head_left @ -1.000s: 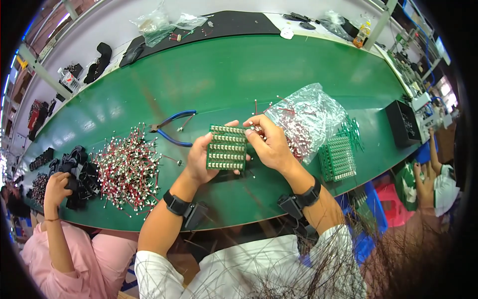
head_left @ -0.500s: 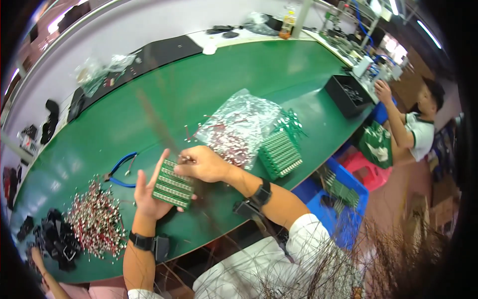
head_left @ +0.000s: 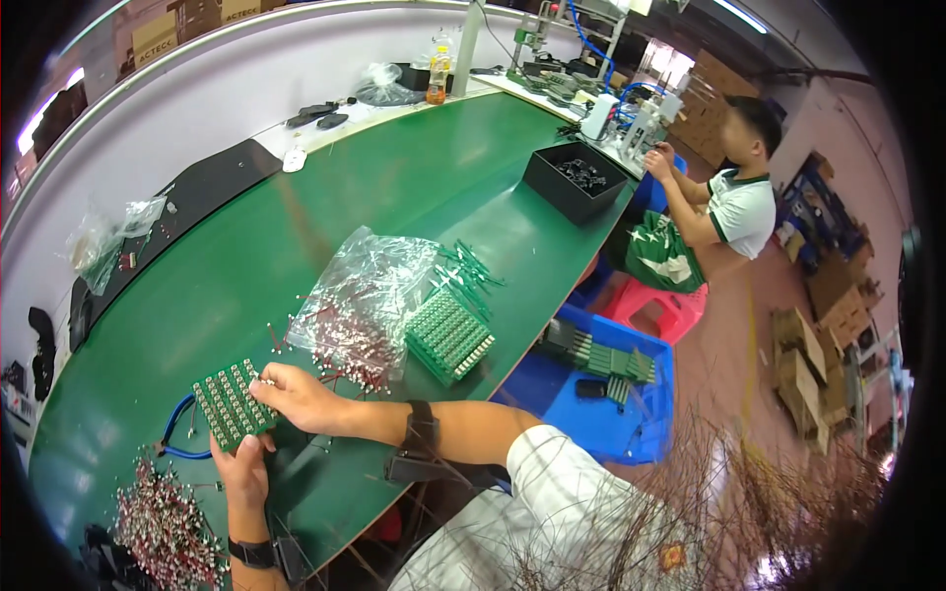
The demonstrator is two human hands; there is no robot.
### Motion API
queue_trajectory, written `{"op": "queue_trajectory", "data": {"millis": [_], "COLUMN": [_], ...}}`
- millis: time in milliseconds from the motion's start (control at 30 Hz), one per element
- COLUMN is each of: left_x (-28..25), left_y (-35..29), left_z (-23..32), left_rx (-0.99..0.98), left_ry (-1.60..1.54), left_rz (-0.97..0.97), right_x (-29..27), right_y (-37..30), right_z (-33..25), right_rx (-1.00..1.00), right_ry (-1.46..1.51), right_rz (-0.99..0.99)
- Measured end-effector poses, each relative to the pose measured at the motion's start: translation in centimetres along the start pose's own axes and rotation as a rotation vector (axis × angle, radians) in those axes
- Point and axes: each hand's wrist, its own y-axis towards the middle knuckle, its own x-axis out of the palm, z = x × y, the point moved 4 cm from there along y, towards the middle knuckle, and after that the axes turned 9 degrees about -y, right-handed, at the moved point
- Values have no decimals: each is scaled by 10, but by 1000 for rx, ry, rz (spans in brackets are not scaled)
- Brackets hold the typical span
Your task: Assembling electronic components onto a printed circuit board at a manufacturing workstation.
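Note:
A green circuit board panel (head_left: 225,406) with rows of small pale parts is held up over the table. My left hand (head_left: 246,477) grips its lower edge, thumb on the front. At the panel's upper right edge, my right hand (head_left: 304,398) is closed, with thumb and fingertips on the board; anything tiny between them is hidden. A blue-handled tool (head_left: 175,433) lies partly behind the panel. Nearer me, on the left, is a heap of small parts with red wires (head_left: 168,527). More such parts (head_left: 345,345) lie by a clear plastic bag (head_left: 379,266), right of the panel.
A stack of green boards (head_left: 448,335) stands beside the bag, with loose green strips (head_left: 469,264) behind it. Farther right is a black box (head_left: 574,182) of dark parts. Below the table edge sits a blue bin (head_left: 621,428); a co-worker (head_left: 734,207) sits beyond, near a pink stool (head_left: 658,303).
The view has swung to the right. The panel now faces me more upright, and my right hand has moved from over its top to its right edge. My left hand still holds it.

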Motion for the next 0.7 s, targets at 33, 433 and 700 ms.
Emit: {"op": "queue_trajectory", "data": {"millis": [33,433,700], "left_x": [10,-8,2], "left_y": [1,10,6], "left_z": [3,8,-2], "left_rx": [40,53,-104], "left_ry": [-25,-282,-219], "left_rz": [42,131,92], "right_x": [0,-5,-11], "right_y": [-2,-8,-8], "right_z": [-1,-30,-47], "right_rx": [3,-179,-454], "right_ry": [-80,-480,-494], "right_rz": [-50,-41,52]}}
